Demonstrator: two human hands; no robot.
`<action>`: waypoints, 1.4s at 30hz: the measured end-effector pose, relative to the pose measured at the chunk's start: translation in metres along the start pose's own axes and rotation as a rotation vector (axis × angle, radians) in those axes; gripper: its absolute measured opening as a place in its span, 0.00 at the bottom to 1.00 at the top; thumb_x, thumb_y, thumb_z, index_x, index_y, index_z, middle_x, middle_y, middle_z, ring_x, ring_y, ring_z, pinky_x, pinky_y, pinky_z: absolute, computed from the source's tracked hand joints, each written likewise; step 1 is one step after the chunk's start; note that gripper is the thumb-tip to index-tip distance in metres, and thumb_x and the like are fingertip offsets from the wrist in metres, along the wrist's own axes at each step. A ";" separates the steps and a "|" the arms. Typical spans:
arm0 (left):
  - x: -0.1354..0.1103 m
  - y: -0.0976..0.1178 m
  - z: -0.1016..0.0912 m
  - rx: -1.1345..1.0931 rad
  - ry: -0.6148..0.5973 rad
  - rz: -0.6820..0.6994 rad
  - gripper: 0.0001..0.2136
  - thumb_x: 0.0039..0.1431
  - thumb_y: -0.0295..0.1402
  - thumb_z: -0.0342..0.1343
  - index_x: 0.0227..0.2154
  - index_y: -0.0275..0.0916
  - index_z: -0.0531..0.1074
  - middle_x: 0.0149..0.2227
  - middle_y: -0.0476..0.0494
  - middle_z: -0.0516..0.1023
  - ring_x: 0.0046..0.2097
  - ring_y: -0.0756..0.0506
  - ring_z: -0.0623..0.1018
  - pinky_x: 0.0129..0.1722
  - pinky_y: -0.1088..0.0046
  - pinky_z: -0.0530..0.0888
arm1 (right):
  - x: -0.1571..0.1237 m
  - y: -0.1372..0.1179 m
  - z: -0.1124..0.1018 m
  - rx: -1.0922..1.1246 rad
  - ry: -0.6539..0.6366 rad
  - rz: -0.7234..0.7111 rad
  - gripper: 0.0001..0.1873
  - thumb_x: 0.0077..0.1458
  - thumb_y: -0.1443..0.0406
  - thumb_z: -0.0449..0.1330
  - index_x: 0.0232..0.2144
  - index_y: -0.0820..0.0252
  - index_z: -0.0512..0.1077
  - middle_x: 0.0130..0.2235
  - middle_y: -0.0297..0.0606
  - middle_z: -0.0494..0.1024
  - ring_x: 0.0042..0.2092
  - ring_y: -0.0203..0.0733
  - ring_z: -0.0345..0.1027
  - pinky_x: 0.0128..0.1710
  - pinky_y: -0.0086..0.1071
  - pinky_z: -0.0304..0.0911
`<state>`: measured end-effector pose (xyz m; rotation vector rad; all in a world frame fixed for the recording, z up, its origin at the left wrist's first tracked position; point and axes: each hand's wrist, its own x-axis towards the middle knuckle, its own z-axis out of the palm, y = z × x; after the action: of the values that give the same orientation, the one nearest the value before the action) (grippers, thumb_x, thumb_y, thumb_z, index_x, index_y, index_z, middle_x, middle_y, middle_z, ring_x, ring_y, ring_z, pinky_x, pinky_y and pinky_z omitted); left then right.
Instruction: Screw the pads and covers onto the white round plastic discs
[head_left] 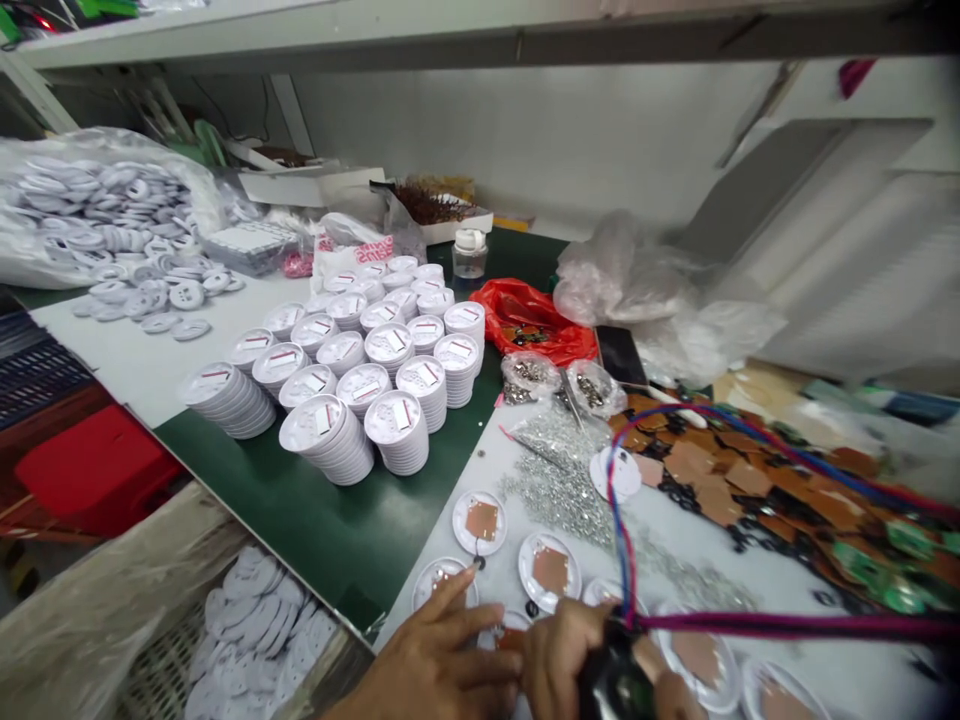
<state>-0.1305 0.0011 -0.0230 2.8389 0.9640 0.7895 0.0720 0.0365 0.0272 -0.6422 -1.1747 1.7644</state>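
My left hand reaches over the near edge of the grey work surface, fingers spread, its index fingertip beside a small black ring. Close to it are white round plastic housings with copper-brown boards inside, such as one housing and another. My right hand is wrapped round a black corded tool that looks like an electric screwdriver; its tip is hidden. Red and blue wires loop up from the tool. Part of another housing lies under and between my hands.
Stacked white housings cover the green mat. Loose screws lie beside brown boards and black rings. A red bag and bags of small metal parts stand behind. White discs fill a bag at left and a crate below.
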 end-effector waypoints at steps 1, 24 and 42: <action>-0.001 -0.001 0.002 0.000 0.021 0.000 0.11 0.75 0.34 0.51 0.39 0.46 0.78 0.45 0.68 0.84 0.59 0.51 0.75 0.72 0.60 0.30 | 0.004 -0.003 -0.005 0.009 0.001 -0.029 0.30 0.53 0.36 0.59 0.20 0.53 0.68 0.16 0.31 0.63 0.16 0.37 0.57 0.18 0.33 0.57; 0.028 -0.017 -0.022 -0.230 0.092 -0.449 0.09 0.71 0.26 0.49 0.42 0.43 0.75 0.37 0.50 0.77 0.41 0.47 0.75 0.63 0.57 0.60 | 0.112 0.000 -0.008 0.004 0.267 -0.308 0.27 0.59 0.43 0.55 0.22 0.57 0.72 0.17 0.32 0.68 0.17 0.36 0.60 0.18 0.30 0.56; 0.064 -0.038 -0.014 -0.570 0.039 -0.568 0.05 0.63 0.22 0.63 0.35 0.37 0.76 0.36 0.50 0.78 0.42 0.47 0.75 0.52 0.68 0.65 | 0.068 -0.056 0.014 0.198 0.143 -0.253 0.31 0.59 0.41 0.51 0.21 0.58 0.74 0.15 0.34 0.65 0.16 0.37 0.59 0.18 0.32 0.58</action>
<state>-0.1151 0.0666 0.0104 1.9436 1.2216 0.8656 0.0507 0.0989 0.0876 -0.4718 -0.9266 1.5686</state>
